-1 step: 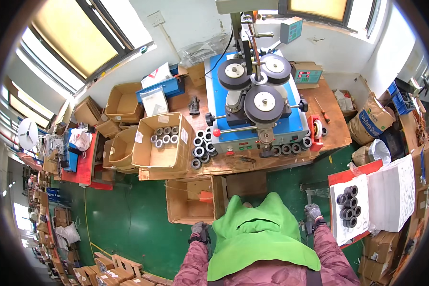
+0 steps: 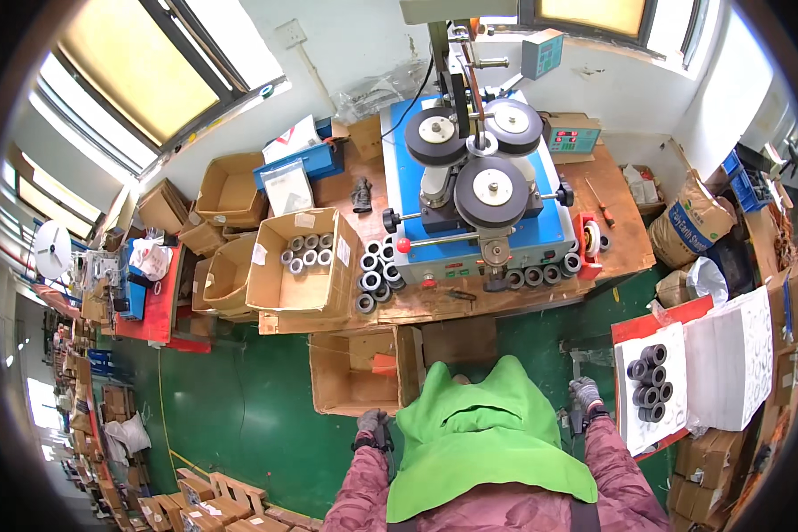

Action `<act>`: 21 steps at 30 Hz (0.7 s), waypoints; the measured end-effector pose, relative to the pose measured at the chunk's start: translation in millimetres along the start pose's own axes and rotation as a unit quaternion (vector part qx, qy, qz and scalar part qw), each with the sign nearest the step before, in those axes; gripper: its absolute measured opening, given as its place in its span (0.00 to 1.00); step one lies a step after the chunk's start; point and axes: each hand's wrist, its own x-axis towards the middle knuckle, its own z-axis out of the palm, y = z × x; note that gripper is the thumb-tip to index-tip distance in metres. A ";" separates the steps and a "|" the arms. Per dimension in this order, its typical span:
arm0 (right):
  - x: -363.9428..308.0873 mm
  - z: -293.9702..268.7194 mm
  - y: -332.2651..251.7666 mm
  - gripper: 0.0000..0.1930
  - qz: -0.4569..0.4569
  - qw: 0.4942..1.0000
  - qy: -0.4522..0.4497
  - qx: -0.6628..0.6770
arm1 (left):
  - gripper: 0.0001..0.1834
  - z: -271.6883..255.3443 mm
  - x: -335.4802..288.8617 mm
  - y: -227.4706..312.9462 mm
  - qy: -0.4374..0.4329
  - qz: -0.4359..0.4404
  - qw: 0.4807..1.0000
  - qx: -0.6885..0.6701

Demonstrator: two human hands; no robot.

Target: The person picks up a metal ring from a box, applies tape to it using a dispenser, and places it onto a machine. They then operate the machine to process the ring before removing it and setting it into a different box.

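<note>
My left hand (image 2: 371, 423), in a grey glove, hangs beside the green apron (image 2: 496, 439), near the front edge of an open cardboard box (image 2: 359, 410) on the floor. On the apron's other side is my right hand (image 2: 584, 393), also gloved, close to a grey metal bracket (image 2: 591, 357). Seen from above, the fingers of both hands are too small and hidden to read. Beyond my right hand, several dark rings (image 2: 650, 396) lie on a white sheet (image 2: 628, 426). Ahead on the bench stands a blue machine (image 2: 541, 235) with three grey wheels (image 2: 490, 192).
More rings (image 2: 366, 304) stand on the wooden bench (image 2: 625, 213) around the machine. A cardboard box (image 2: 270, 288) there holds several rings. A screwdriver (image 2: 606, 213) and a dark glove (image 2: 361, 196) lie on the bench. A large paper sack (image 2: 692, 226) stands right of it.
</note>
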 end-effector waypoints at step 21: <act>27.4 -74.5 48.6 0.13 -0.022 0.990 -0.069 -0.122 | 0.11 90.5 -82.9 -56.3 0.014 -0.015 0.998 0.067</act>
